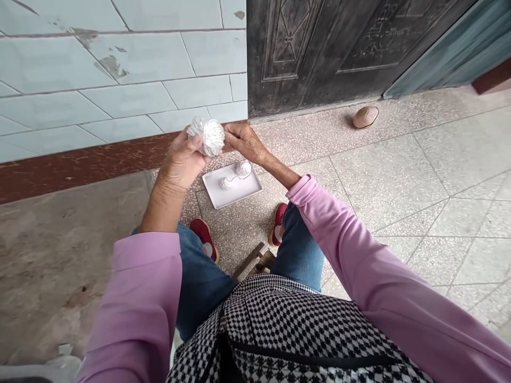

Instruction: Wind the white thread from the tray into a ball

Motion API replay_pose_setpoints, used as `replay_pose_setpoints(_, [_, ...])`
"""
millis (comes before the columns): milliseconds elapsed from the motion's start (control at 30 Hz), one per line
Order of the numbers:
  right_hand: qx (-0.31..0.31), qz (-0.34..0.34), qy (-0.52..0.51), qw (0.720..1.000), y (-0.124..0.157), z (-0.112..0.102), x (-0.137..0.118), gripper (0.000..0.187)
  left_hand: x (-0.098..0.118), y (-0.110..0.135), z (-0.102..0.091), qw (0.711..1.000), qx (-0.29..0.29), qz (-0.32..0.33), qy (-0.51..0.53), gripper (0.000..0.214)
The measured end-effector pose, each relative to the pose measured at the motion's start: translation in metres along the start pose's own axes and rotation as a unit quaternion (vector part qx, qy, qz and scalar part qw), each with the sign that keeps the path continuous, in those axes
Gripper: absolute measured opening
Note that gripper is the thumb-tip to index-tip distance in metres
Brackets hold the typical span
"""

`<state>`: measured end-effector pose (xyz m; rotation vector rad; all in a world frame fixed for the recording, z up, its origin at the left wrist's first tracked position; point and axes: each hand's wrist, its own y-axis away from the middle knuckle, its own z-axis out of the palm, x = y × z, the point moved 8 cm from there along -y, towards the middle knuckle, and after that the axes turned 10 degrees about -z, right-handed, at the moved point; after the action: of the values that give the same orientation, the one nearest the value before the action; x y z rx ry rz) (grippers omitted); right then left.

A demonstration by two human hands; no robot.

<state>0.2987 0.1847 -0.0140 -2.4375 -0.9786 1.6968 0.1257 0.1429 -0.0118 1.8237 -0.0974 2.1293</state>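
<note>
A bundle of white yarn, fluffy and drawn in at its middle, is gripped in my left hand with the thumb across its front. My right hand is at the bundle's right side, its fingers pinched together; what they hold, if anything, is too small to make out. Below both hands a shallow white tray lies on the floor. In it sit a larger white yarn ball and a smaller white yarn ball, with a thin dark strand running between them.
Ahead rise a tiled wall and a dark carved door. A pinkish rounded object lies on the speckled floor near the door. Part of a wooden stool shows between my legs. Something pale is at the lower left.
</note>
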Motion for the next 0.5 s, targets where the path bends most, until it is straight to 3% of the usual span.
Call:
replay_pose_setpoints(167, [-0.098,0.026,0.113,0.988,0.011,0.022,-0.012,0.036,-0.002,-0.002,-0.012,0.995,0.085,0.007,0.057,0.078])
replay_pose_setpoints(333, [-0.178,-0.025,0.126,0.976,0.024,0.046,-0.03,0.035,-0.007,-0.007,-0.024,0.988,0.146,-0.001,0.047,0.103])
replay_pose_setpoints(500, [-0.173,-0.036,0.075,0.981,0.026,0.034,-0.041,0.034,-0.009,-0.01,-0.027,0.985,0.172,0.003,0.014,0.103])
